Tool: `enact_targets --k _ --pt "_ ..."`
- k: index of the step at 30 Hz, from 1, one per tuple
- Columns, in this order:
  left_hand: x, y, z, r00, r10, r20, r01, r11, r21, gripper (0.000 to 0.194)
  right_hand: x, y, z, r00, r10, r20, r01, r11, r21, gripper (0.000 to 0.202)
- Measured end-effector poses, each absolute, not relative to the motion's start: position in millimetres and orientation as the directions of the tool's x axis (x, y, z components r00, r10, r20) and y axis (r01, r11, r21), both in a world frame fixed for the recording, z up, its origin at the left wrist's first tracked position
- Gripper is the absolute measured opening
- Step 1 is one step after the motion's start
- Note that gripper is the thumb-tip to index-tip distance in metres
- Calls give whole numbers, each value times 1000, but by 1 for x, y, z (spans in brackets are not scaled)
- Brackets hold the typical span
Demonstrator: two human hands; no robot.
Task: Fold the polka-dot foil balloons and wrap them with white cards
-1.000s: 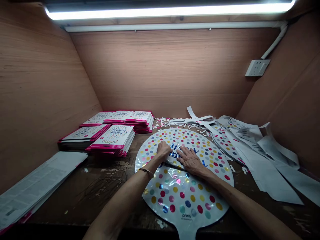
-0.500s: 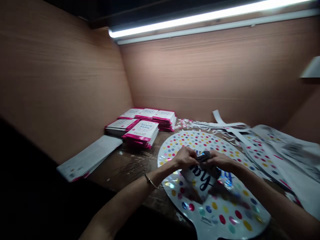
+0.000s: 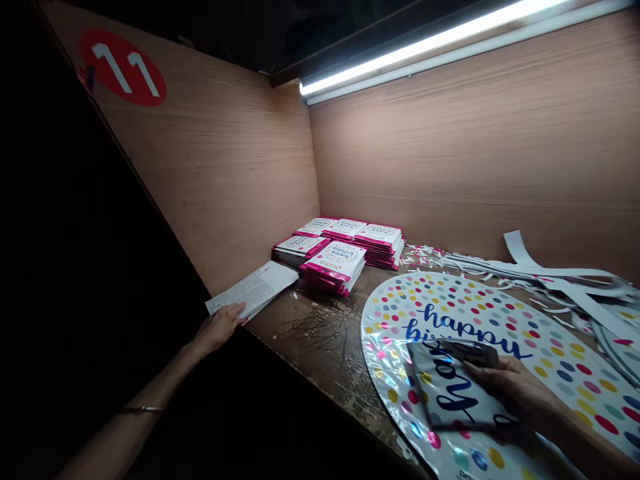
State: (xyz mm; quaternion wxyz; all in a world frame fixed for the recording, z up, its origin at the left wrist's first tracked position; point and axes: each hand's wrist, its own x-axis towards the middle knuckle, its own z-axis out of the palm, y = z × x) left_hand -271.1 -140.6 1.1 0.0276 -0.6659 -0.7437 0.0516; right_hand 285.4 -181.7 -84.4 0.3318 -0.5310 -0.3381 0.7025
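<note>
My right hand (image 3: pixel 515 383) grips a folded foil balloon (image 3: pixel 445 387) with dark blue lettering, thumb on top. Beneath it, flat on the table, lies a large round foil balloon (image 3: pixel 395 300) with coloured dots and the words "happy bi...", the rest being covered. Far to the left, my left hand (image 3: pixel 223 325) is closed over the near edge of a stack of long white printed paper sleeves (image 3: pixel 260 287). Its fingers lie on the top sleeve, while the thumb is hidden. A thin bangle circles the left wrist.
Several piles of pink-and-white packets (image 3: pixel 333 263) stand in the back left corner. White paper strips (image 3: pixel 560 273) and scraps are heaped at the back right. Wooden panels enclose the table (image 3: pixel 320 353), with a red number 11 sign (image 3: pixel 123 67) on the left one.
The view has turned left. My left hand has let go of the folded balloon and moved left to the paper sleeves. My right hand keeps the folded balloon, now showing its lettered face.
</note>
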Motion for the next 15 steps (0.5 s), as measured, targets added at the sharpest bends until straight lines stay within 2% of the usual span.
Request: enact_targets --k 4,11,15 --pt "-268 -149 2 -87 996 -24 982 82 -169 30 287 -185 -81 -212 827 -520 -142 -552 -821 16" --pt "-252 -152 2 -30 999 24 940 36 -339 30 285 -194 -74 -179 836 -519 -157 -545 -824 16" --pt "-246 -171 20 -27 989 145 907 85 -412 33 297 -194 -79 -25 888 -459 -203 -454 -867 15"
